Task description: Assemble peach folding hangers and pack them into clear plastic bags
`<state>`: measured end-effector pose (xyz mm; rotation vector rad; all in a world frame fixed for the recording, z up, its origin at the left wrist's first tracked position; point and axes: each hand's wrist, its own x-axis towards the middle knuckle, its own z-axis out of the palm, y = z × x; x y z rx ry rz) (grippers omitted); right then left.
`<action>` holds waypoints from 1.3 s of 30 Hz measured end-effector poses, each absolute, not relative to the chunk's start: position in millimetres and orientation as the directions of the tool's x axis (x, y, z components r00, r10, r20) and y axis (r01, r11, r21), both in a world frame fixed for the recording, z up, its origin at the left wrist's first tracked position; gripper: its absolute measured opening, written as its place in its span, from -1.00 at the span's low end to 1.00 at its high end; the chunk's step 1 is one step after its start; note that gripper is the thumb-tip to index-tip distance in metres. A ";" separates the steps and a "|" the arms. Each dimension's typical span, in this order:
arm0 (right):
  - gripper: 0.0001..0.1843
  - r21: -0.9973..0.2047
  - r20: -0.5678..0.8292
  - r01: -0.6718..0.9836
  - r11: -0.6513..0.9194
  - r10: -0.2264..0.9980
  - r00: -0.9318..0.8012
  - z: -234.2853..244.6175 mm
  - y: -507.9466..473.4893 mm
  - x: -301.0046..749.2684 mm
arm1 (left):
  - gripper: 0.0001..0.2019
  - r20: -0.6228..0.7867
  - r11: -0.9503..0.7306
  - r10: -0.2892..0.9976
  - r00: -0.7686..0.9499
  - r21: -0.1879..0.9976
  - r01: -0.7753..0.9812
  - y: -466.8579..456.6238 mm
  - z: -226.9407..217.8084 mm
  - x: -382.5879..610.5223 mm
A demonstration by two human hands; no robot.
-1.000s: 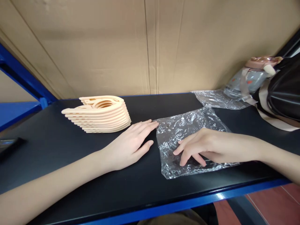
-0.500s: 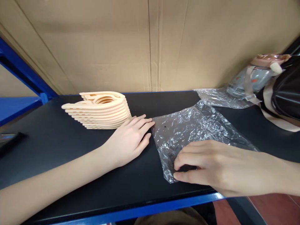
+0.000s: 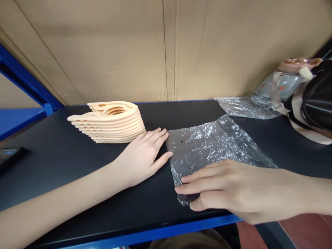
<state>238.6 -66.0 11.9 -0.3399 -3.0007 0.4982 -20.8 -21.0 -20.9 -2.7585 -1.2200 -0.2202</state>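
Note:
A crinkled clear plastic bag (image 3: 207, 145) lies flat on the black tabletop (image 3: 77, 180). My right hand (image 3: 233, 190) rests on the bag's near edge, fingers stretched toward the left and thumb at the bag's corner. My left hand (image 3: 144, 155) lies flat and open on the table, its fingertips touching the bag's left edge. Just behind my left hand sits a stack of several peach-coloured plastic hangers (image 3: 111, 121).
A second clear bag (image 3: 241, 107) lies at the back right beside a water bottle with a pink lid (image 3: 282, 81) and a black bag (image 3: 316, 107). A dark flat object (image 3: 10, 155) is at the far left. Cardboard lines the back; the table has a blue front edge (image 3: 181, 230).
My right hand slid toward the bag's near left corner and its fingers straightened out flat. The bag has been smoothed flatter. My left hand stayed nearly still at the bag's left edge.

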 end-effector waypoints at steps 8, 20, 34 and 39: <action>-0.48 -0.591 -0.053 0.238 0.771 0.257 -0.965 22.6 -62.8 237.7 | -0.41 0.202 -0.688 0.716 0.668 0.044 0.725 -25.5 -20.5 -20.0; -0.71 -0.592 0.020 0.392 0.704 0.500 -0.866 18.0 -41.0 248.4 | -0.42 0.246 -0.762 0.647 0.722 0.158 0.628 -39.0 -20.9 -16.0; -0.80 -0.136 0.221 0.845 0.517 0.847 -0.483 4.6 24.8 294.8 | -0.33 0.164 -0.741 0.666 0.728 0.250 0.623 -38.9 -18.4 -15.3; -0.91 -0.212 0.071 0.884 0.418 0.908 -0.412 7.7 33.7 307.1 | -0.53 0.161 -0.698 0.712 0.684 0.262 0.666 -34.5 -24.1 -19.5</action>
